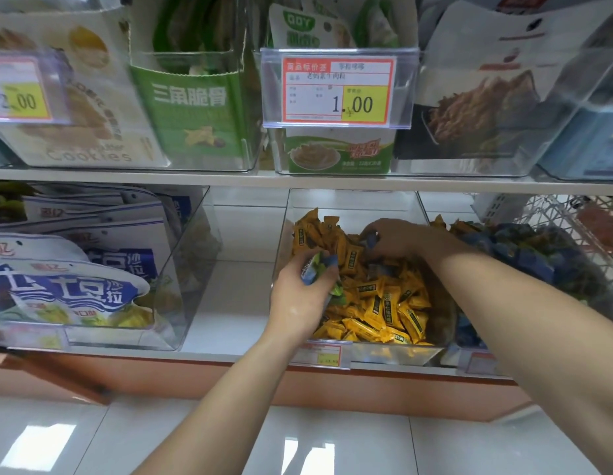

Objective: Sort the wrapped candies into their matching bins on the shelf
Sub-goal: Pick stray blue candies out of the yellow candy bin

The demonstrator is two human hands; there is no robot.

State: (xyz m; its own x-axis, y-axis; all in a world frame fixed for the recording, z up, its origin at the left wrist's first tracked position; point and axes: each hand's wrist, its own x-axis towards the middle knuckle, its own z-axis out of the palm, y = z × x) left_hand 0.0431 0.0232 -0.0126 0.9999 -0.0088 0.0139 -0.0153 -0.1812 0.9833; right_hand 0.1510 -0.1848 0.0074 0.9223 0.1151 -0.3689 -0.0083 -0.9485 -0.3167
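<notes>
A clear plastic bin point(353, 200) on the lower shelf holds a heap of yellow wrapped candies point(380, 303). My left hand point(301, 296) is at the bin's front left and grips a few blue and green wrapped candies point(318, 269). My right hand point(397, 240) reaches deep into the same bin, its fingers curled on a blue wrapped candy point(370, 241) among the yellow ones. To the right, a neighbouring bin is filled with blue wrapped candies point(524, 255), with some yellow ones at its back.
An empty shelf gap point(236, 269) lies left of the candy bin. Further left stands a clear bin of blue-and-white snack bags point(75, 286). The upper shelf point(298, 180) carries snack boxes and a price tag point(337, 89). A wire basket point(572, 217) is at far right.
</notes>
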